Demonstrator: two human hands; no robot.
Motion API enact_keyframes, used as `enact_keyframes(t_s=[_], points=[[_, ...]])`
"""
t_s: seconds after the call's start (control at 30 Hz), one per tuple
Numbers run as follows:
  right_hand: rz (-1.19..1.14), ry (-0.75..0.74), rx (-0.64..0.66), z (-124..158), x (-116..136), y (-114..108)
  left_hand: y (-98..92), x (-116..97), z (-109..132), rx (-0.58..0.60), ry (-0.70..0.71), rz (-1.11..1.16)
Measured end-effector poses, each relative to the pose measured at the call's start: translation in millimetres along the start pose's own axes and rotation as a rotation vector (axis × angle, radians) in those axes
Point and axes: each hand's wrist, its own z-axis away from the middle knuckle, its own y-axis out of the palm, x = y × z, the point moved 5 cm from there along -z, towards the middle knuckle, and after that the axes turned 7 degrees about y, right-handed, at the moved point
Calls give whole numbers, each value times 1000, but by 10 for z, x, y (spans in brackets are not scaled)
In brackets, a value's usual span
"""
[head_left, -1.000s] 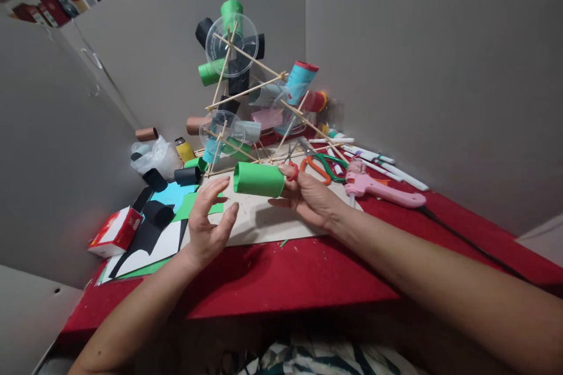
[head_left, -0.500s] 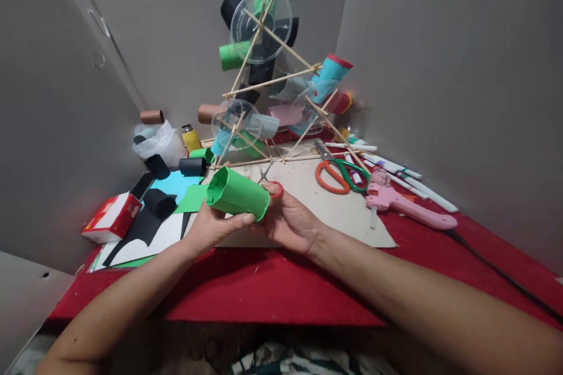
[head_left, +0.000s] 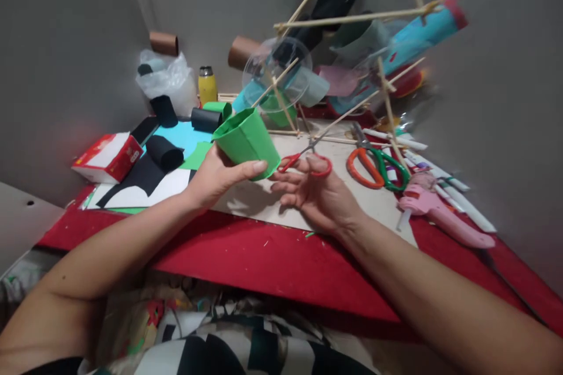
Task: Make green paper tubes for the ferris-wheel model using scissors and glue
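My left hand [head_left: 224,179] is wrapped round a green paper-covered tube [head_left: 248,143], thumb along its near side. The tube leans to the left, its open end facing up and away. Just right of it, my right hand [head_left: 314,193] has its thumb and a finger in the handles of small red-handled scissors [head_left: 323,165]. Their blades point away from me, apart from the tube. Beneath both hands lies a sheet of cardboard [head_left: 246,202].
Behind the hands stands a frame of wooden sticks [head_left: 352,19] with plastic discs and coloured tubes. Orange-and-green scissors [head_left: 366,167] and a pink glue gun [head_left: 444,214] lie right. Black paper [head_left: 145,173] and a red-and-white box [head_left: 108,158] are left, on the red table [head_left: 264,252].
My right hand has drawn away from the green tube, moving right with the red scissors, its fingers more spread. The left hand still holds the tube. The view has shifted and tilted downward.
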Motion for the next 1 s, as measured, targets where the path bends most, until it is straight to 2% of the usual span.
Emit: enact_keyframes(t_s=[0.1, 0.23, 0.43, 0.6, 0.8, 1.0], points=[[122, -132, -112, 33, 111, -87, -22, 80, -47, -3, 21, -85], [204, -251, -184, 103, 256, -162, -21, 234, -74, -6, 56, -111], [266, -322, -184, 152, 382, -227, 83, 372, -34, 111, 61, -160], [339, -329, -87, 108, 351, -228, 112, 405, -52, 159, 112, -183], [387, -332, -122, 83, 310, -216, 91, 497, -55, 121, 30, -141], [387, -305, -99, 96, 294, -184, 85, 495, -32, 87, -7, -133]])
